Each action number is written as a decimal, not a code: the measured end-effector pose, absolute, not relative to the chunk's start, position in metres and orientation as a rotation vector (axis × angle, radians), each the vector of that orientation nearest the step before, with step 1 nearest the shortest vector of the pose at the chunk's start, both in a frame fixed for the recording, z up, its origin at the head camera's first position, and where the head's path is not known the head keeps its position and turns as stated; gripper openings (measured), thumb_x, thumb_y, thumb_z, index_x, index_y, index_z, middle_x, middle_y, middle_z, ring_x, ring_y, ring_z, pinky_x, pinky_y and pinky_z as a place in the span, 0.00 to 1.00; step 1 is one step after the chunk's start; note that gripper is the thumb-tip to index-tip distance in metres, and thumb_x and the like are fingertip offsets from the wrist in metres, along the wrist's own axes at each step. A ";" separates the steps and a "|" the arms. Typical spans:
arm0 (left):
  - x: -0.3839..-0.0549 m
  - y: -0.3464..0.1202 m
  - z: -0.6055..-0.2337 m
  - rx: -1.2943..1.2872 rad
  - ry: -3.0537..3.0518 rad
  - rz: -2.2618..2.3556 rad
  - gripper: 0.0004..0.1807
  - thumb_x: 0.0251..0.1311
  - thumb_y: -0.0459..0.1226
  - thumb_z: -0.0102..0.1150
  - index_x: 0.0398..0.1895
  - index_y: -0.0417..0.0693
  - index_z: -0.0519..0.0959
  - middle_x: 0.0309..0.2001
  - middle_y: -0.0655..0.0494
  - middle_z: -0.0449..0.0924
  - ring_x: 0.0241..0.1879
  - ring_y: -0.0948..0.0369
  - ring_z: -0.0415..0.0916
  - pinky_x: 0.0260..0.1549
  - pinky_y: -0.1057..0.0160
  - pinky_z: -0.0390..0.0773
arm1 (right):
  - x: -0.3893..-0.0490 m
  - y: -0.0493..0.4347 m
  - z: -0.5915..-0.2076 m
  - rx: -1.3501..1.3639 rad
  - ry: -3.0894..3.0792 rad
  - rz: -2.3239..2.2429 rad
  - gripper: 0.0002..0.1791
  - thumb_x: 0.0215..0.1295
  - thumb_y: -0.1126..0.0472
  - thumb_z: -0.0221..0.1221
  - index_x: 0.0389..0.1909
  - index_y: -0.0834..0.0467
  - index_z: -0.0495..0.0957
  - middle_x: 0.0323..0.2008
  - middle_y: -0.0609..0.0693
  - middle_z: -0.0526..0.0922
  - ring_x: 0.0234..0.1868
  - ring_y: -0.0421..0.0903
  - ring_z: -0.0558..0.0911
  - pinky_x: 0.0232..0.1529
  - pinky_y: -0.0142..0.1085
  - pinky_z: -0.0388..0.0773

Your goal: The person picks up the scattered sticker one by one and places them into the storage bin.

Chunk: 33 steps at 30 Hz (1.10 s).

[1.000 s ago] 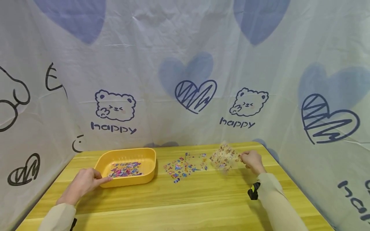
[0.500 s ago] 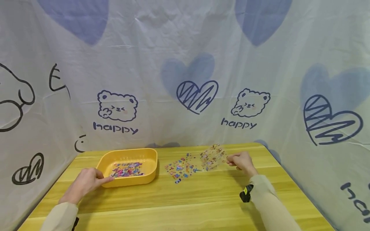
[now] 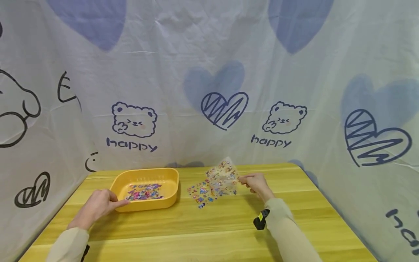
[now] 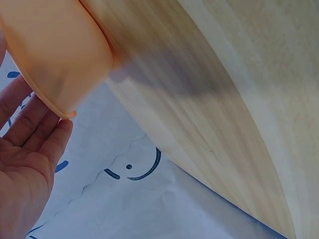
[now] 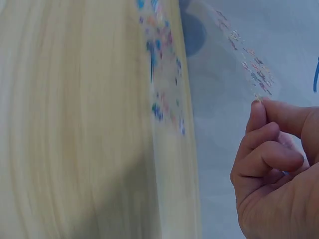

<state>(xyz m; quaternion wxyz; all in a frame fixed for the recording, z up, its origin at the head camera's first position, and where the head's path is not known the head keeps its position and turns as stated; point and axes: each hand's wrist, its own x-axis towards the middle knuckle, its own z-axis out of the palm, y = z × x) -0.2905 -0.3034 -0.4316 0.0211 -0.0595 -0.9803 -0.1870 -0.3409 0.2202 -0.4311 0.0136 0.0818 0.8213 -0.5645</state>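
Clear printed sheet (image 3: 223, 176) is up off the counter (image 3: 209, 233), right of centre in the head view, and the right hand (image 3: 256, 183) has it by the right-hand edge. That grip is just thumb and index finger pinching the edge; in the right wrist view the other fingers are folded in toward the palm. The sheet is tilted, tiny prints scattered all over it, and its top corner overlaps the cloth behind.

Just below and left of it in the frame there's a patch of colourful prints (image 3: 201, 191) on the counter, partly hidden by the sheet. Can't tell if those are loose or on another clear film.

Over at left of centre is a yellow tray (image 3: 147, 207) with a bunch of colourful bits (image 3: 144, 192) inside. The left hand (image 3: 96, 207) holds its lower-left corner, thumb at the near rim. In the left wrist view that corner sits upper left, fingertips up against the rim.

Further out: a black wrist gadget (image 3: 261, 219) with a yellow patch, 2 cream sleeves (image 3: 291, 229) along the bottom, and a pale cloth (image 3: 170, 72) behind with 2 bear faces over "happy", plus hearts.
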 end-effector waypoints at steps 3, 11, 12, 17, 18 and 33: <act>-0.291 -0.303 -0.432 -0.184 -3.041 -0.578 0.29 0.52 0.63 0.64 0.25 0.45 0.86 0.25 0.56 0.80 0.27 0.60 0.68 0.27 0.62 0.67 | -0.342 0.209 -0.431 0.226 2.535 -1.778 0.12 0.64 0.60 0.64 0.44 0.63 0.85 0.30 0.51 0.83 0.20 0.39 0.65 0.19 0.30 0.57; -0.292 -0.303 -0.431 -0.201 -3.032 -0.589 0.28 0.53 0.62 0.65 0.25 0.45 0.87 0.24 0.57 0.80 0.25 0.61 0.67 0.25 0.64 0.66 | -0.344 0.178 -0.429 0.162 2.471 -1.828 0.12 0.61 0.62 0.66 0.43 0.63 0.85 0.27 0.47 0.86 0.18 0.36 0.66 0.18 0.30 0.55; -0.292 -0.303 -0.431 -0.203 -3.032 -0.593 0.28 0.53 0.62 0.65 0.25 0.45 0.87 0.23 0.58 0.80 0.25 0.61 0.67 0.24 0.64 0.66 | -0.345 0.174 -0.429 0.159 2.465 -1.824 0.12 0.61 0.61 0.66 0.43 0.62 0.86 0.27 0.47 0.86 0.18 0.36 0.66 0.17 0.30 0.56; -0.291 -0.303 -0.432 -0.204 -3.037 -0.602 0.27 0.53 0.62 0.64 0.24 0.46 0.86 0.22 0.59 0.78 0.24 0.61 0.66 0.23 0.66 0.64 | -0.344 0.151 -0.429 0.125 2.454 -1.795 0.10 0.61 0.60 0.66 0.40 0.60 0.86 0.28 0.51 0.86 0.19 0.38 0.68 0.17 0.30 0.56; -0.291 -0.303 -0.432 -0.204 -3.034 -0.598 0.28 0.53 0.62 0.65 0.24 0.46 0.86 0.22 0.59 0.78 0.24 0.61 0.66 0.23 0.66 0.64 | -0.344 0.146 -0.430 0.114 2.444 -1.800 0.09 0.61 0.60 0.66 0.40 0.60 0.86 0.30 0.52 0.86 0.20 0.38 0.70 0.17 0.30 0.56; -0.290 -0.301 -0.432 -0.194 -3.030 -0.594 0.28 0.53 0.61 0.65 0.24 0.45 0.86 0.21 0.58 0.76 0.24 0.61 0.65 0.22 0.66 0.61 | -0.335 0.088 -0.424 -0.035 2.430 -1.815 0.10 0.66 0.57 0.63 0.39 0.60 0.86 0.34 0.56 0.84 0.17 0.38 0.64 0.18 0.33 0.60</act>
